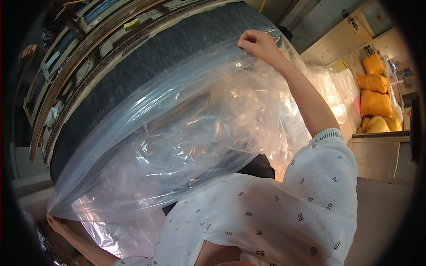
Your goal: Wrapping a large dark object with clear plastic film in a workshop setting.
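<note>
A wide sheet of clear plastic film (pixel 177 146) is stretched between my two hands and falls in shiny folds in front of my body. At the lower left, my left hand (pixel 55 224) is closed on the gathered corner of the film. My right hand (pixel 262 44), reaching far up and to the right, pinches the film's upper edge with curled fingers. The film's far edge lies along a dark grey surface (pixel 133 62) that looks curved in this view.
Beyond the dark surface runs a machine frame (pixel 66 66) with wooden and metal rails. Another person's hand (pixel 29 52) shows at the far left. More crumpled film (pixel 333 88) is heaped at the right, near stacked orange bundles (pixel 376 104) and a pale cabinet (pixel 341 37).
</note>
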`<state>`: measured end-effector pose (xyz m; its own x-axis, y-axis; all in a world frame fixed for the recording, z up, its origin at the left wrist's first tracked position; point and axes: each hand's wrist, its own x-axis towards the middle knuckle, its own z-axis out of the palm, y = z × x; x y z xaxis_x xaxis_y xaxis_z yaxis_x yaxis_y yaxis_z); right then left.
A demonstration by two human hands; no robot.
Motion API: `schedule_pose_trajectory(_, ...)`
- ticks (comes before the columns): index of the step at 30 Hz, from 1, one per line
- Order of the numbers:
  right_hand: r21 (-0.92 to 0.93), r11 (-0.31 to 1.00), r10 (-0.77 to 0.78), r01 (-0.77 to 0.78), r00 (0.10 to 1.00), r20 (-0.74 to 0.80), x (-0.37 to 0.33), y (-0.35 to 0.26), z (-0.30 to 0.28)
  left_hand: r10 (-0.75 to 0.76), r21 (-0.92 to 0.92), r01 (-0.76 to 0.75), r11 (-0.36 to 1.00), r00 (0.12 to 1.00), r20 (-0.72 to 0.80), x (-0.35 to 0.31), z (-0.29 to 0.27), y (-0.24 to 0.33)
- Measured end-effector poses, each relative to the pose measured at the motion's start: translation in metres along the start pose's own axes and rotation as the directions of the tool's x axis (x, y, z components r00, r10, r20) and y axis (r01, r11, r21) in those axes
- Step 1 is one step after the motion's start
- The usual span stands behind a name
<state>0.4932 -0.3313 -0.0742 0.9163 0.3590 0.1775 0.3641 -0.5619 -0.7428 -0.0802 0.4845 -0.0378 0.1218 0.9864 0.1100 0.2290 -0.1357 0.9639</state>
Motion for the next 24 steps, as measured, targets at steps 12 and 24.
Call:
schedule_pose_trajectory(12,-0.081,0.957,-0.28,0.278,0.96,-0.004,0.047,0.017,-0.004,0.063,0.061,-0.056,0.997,0.992,-0.106,-0.075,-0.036,-0.04)
schedule_pose_trajectory(24,-0.254,0.915,-0.389,0.314,0.853,-0.347,0.215,0.073,-0.029,0.548,0.48,-0.384,0.789,0.793,-0.266,-0.023,0.179,-0.036)
